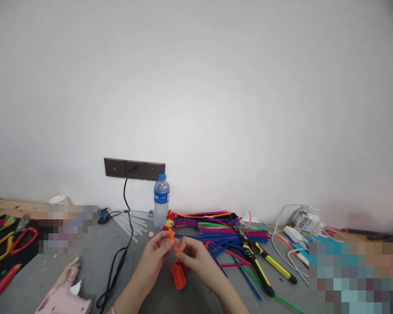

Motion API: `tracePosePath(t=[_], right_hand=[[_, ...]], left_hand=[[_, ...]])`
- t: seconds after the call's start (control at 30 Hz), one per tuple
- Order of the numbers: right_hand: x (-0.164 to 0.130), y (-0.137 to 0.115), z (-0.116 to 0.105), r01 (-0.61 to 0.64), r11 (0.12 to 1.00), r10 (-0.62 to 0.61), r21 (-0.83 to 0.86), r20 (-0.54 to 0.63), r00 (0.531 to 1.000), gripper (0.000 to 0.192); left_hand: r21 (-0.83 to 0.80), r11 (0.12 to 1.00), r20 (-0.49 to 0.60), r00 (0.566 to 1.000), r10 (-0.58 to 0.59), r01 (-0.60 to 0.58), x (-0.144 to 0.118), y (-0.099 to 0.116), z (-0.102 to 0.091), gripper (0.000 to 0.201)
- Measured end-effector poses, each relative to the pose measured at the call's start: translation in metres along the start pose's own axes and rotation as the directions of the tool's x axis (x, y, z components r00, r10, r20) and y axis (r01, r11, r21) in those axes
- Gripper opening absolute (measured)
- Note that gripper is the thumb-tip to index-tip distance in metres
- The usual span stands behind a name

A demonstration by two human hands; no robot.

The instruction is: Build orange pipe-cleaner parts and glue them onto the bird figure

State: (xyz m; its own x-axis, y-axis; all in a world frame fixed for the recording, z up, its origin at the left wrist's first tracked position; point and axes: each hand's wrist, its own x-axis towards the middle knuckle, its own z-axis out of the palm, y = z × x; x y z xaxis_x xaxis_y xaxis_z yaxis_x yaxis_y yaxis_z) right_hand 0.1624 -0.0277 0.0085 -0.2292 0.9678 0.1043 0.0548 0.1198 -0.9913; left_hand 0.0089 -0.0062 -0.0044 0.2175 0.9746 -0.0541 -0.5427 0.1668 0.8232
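Note:
My left hand (157, 253) pinches a small pipe-cleaner figure (172, 235) between thumb and fingers, just below its head. The head (170, 220) is red and yellow with a round googly eye, and an orange stem runs down from it. Lower on that stem, the thumb and fingertips of my right hand (194, 257) close on the orange pipe cleaner. A folded orange bundle (178, 277) hangs beneath both hands. Part of the figure is hidden behind my fingers.
Behind my hands are a water bottle (161, 203) and a pile of coloured pipe cleaners (212, 224). Yellow-black pliers (260, 266) lie to the right. On the left are clear glue sticks (129, 224), a black cable (114, 270), a pink glue gun (63, 296) and scissors (11, 246).

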Motion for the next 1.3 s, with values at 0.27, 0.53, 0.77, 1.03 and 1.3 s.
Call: tracePosePath(t=[0.27,0.53,0.77,1.03,1.3], right_hand=[[0.000,-0.001,0.000,0.019,0.966,-0.045,-0.259,-0.096,0.994,0.017],[0.000,-0.007,-0.001,0.047,0.962,-0.095,-0.269,-0.167,0.981,0.017],[0.003,0.003,-0.002,0.113,0.954,-0.174,-0.278,-0.206,0.963,0.017],[-0.001,-0.005,0.003,0.172,0.881,-0.265,-0.441,-0.159,0.951,0.013],[-0.002,-0.008,0.004,0.202,0.843,-0.296,-0.499,-0.116,0.948,0.013]], left_hand=[[0.054,0.998,-0.037,0.999,-0.010,0.012,0.000,-0.002,-0.002,0.032],[0.189,0.982,-0.047,0.999,0.015,-0.006,0.002,0.004,-0.002,0.032],[0.290,0.953,-0.035,0.994,0.105,-0.091,0.002,0.007,-0.002,0.026],[0.433,0.881,-0.013,0.976,0.218,-0.191,0.006,0.004,-0.006,0.021],[0.519,0.811,0.014,0.952,0.307,-0.269,0.002,0.005,-0.001,0.015]])
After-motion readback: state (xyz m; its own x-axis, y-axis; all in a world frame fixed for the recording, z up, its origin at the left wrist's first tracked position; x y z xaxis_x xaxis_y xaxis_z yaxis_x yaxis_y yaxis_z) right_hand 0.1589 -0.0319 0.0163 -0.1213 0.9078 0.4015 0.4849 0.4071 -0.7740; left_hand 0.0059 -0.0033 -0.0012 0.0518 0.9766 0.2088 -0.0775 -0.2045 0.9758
